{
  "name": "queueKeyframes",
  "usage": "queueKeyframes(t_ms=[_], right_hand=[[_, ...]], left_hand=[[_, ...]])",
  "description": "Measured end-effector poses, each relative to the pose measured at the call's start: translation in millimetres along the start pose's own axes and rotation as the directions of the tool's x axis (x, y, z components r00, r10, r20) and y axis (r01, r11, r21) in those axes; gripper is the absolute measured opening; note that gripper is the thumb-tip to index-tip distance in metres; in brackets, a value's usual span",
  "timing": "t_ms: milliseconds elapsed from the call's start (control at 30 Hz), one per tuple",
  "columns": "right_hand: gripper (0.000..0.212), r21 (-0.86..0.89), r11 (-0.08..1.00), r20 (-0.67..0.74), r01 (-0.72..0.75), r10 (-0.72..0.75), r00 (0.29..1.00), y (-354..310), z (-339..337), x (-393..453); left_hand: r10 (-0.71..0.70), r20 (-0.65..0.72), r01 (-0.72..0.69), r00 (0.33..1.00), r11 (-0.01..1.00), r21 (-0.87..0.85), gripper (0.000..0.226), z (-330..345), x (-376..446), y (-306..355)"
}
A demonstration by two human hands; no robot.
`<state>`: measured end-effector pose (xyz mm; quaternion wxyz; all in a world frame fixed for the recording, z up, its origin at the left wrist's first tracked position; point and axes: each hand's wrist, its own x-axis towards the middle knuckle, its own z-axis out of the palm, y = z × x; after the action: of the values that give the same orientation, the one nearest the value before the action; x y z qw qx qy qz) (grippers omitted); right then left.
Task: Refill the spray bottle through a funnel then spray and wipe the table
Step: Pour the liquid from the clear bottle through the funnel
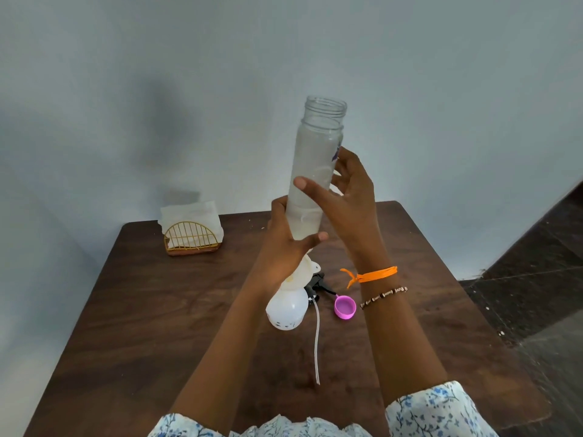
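1. Dark wooden table against a pale blue-grey wall, seen from above and behind the hands.
2. Held upright over the middle of the table: a tall clear bottle, uncapped, mouth up, cloudy white inside, long axis near vertical and leaning slightly right.
3. Gripped low by the left hand, fingers curled round the base; steadied higher by the right hand, thumb across the near face and fingers behind.
4. Directly below and nearer: a white spray bottle standing on the table, a white funnel seated in its neck, mostly hidden behind the left wrist.
5. Judged: pouring not yet begun; mouth would need tipping forward and down toward the funnel, with the left hand nearer to it.
6. Just right of the spray bottle: black spray head lying flat, its dip tube trailing toward the near edge, and a pink cap.
7. Far left corner: gold wire holder with white napkins.
8. Dark floor to the right.
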<state>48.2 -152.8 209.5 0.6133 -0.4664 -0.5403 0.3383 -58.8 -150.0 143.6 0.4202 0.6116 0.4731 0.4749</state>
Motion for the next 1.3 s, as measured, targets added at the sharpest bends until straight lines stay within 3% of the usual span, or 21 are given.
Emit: queueKeyframes(t_ms=[167, 333, 467, 733, 1067, 1300], right_hand=[[0.036, -0.16, 0.987, -0.123, 0.036, -0.056, 0.991, 0.9, 5.4, -4.9], [0.038, -0.232, 0.97, -0.156, 0.069, -0.107, 0.982, 2.4, -1.1, -6.4], [0.04, -0.279, 0.957, -0.136, 0.084, -0.126, 0.983, 9.1, -11.7, -9.0], [0.037, -0.386, 0.922, -0.114, 0.023, -0.073, 0.991, 38.7, -32.7, -22.1], [0.032, -0.443, 0.896, -0.021, -0.014, 0.006, 1.0, 73.0, -39.7, -45.7], [0.039, -0.475, 0.878, 0.027, -0.052, 0.074, 0.997, 90.8, -40.8, -56.9]], left_hand=[[0.027, 0.042, -0.028, 0.999, 0.999, 0.016, 0.064, 7.0, -2.5, -4.0], [0.036, 0.093, -0.039, 0.995, 0.999, 0.032, 0.067, 8.4, -3.4, -6.7], [-0.055, 0.153, 0.035, 0.987, 0.991, 0.13, 0.071, -5.3, -5.0, -18.0], [-0.255, 0.122, 0.211, 0.959, 0.934, 0.29, 0.098, -31.1, -21.4, -55.2], [-0.244, 0.086, 0.215, 0.966, 0.943, 0.254, 0.113, -13.9, -36.6, -71.4], [-0.232, 0.028, 0.223, 0.972, 0.957, 0.185, 0.107, -7.0, -35.9, -78.7]])
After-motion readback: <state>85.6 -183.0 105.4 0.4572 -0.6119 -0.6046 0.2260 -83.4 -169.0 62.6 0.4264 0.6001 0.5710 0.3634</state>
